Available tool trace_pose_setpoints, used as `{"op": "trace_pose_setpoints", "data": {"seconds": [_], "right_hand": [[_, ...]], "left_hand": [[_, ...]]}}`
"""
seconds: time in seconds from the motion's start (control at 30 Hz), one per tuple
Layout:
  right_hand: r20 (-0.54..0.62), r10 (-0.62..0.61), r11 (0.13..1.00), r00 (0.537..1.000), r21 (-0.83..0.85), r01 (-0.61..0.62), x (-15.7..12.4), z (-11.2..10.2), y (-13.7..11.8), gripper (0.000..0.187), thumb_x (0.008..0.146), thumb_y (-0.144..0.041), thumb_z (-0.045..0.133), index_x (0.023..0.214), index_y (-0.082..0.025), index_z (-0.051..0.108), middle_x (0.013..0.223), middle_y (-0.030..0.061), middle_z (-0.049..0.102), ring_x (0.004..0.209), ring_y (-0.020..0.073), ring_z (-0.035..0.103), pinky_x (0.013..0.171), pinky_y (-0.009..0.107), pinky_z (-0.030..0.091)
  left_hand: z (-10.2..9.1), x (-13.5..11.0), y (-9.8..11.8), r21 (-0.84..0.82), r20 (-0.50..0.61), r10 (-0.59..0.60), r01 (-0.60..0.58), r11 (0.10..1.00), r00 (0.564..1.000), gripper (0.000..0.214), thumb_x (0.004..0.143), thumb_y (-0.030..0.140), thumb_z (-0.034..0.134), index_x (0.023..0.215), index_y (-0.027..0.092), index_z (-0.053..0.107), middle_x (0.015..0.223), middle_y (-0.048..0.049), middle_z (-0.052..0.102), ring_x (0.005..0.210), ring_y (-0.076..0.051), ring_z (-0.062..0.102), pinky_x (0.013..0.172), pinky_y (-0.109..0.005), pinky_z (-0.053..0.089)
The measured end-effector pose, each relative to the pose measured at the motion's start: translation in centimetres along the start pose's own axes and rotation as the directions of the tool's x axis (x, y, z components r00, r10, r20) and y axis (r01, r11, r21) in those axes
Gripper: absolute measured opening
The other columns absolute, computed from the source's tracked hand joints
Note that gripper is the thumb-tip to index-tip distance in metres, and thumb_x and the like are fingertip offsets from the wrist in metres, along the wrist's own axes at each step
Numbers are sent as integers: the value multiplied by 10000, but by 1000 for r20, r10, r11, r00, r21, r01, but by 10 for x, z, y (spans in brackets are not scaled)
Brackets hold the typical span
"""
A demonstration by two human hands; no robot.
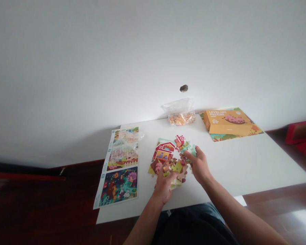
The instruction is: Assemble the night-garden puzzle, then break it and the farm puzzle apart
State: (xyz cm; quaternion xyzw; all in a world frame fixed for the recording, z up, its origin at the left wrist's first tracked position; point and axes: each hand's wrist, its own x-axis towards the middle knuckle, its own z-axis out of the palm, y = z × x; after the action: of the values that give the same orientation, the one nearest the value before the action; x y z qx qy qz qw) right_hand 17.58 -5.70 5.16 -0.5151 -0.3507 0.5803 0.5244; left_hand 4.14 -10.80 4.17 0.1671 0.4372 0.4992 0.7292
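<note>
Colourful jigsaw puzzle pieces point(177, 166) fill my left hand point(164, 186), its thumb lying across them. My right hand point(201, 166) pinches more puzzle pieces point(190, 148), mostly pale green, between thumb and fingers. A red-and-white piece point(180, 140) shows just beyond these. Under and beside my left hand, a picture with a red barn point(165, 147) lies on the white table; I cannot tell whether it is a card or joined pieces. My hands and the pieces hide its lower right part.
At the left lies a picture sheet point(119, 185) with a clear plastic bag point(126, 144) on it. A clear bag of orange pieces point(181, 119) stands by the wall. The orange puzzle box point(228, 122) rests on a colourful sheet point(219, 136) at the back right of the table point(234, 166).
</note>
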Motion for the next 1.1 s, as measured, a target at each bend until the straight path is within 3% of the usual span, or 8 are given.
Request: {"op": "trace_pose_setpoints", "data": {"seconds": [0.13, 0.3, 0.5, 0.7, 0.97, 1.1], "right_hand": [[-4, 57, 961, 998, 273, -54, 1, -3, -13, 408, 702, -355, 772, 998, -196, 542, 917, 50, 700, 759, 199, 666, 624, 290, 516], [60, 15, 948, 998, 316, -33, -3, -2, -15, 386, 711, -320, 784, 1004, -195, 564, 911, 37, 701, 773, 186, 662, 658, 285, 519], [25, -10, 978, 1000, 208, 5, -6, -1, -2, 366, 743, -356, 755, 1018, -200, 572, 901, 32, 699, 732, 176, 651, 649, 289, 521], [1, -34, 986, 999, 164, 34, -4, -2, 8, 348, 765, -363, 733, 1019, -194, 565, 912, 37, 694, 726, 169, 643, 663, 293, 520], [-180, -165, 986, 970, 5, 168, -13, 3, 7, 326, 794, -383, 705, 1015, -202, 549, 894, 27, 683, 746, 171, 639, 670, 297, 525], [-191, -193, 981, 963, -14, 194, -19, 4, 3, 323, 803, -384, 693, 1023, -207, 537, 911, 36, 688, 776, 182, 649, 681, 303, 532]], "left_hand": [[-10, 3, -3, 25, -50, 49, -48, 999, 998, 589, 655, 207, 790, 1194, 188, 553, 998, -100, 721, 818, -272, 712, 668, -379, 596], [-11, 3, -1, -42, -11, 93, -93, 995, 996, 623, 680, 161, 759, 1253, 214, 518, 1013, -93, 718, 859, -264, 711, 718, -380, 591], [-13, 1, -3, -54, 10, 79, -78, 995, 997, 659, 679, 149, 739, 1288, 204, 494, 1026, -110, 713, 876, -286, 708, 714, -408, 591], [-15, 1, -3, -46, 29, 54, -53, 998, 998, 542, 698, 134, 707, 1214, 182, 549, 1014, -119, 718, 848, -283, 711, 682, -410, 591], [-12, 4, -1, -63, -8, 74, -74, 995, 997, 517, 689, 163, 716, 1185, 162, 572, 978, -109, 724, 856, -272, 710, 710, -402, 592], [-14, 3, -1, -63, 18, 56, -55, 997, 998, 521, 705, 154, 707, 1205, 181, 563, 1035, -116, 715, 882, -280, 708, 714, -406, 590]]}}
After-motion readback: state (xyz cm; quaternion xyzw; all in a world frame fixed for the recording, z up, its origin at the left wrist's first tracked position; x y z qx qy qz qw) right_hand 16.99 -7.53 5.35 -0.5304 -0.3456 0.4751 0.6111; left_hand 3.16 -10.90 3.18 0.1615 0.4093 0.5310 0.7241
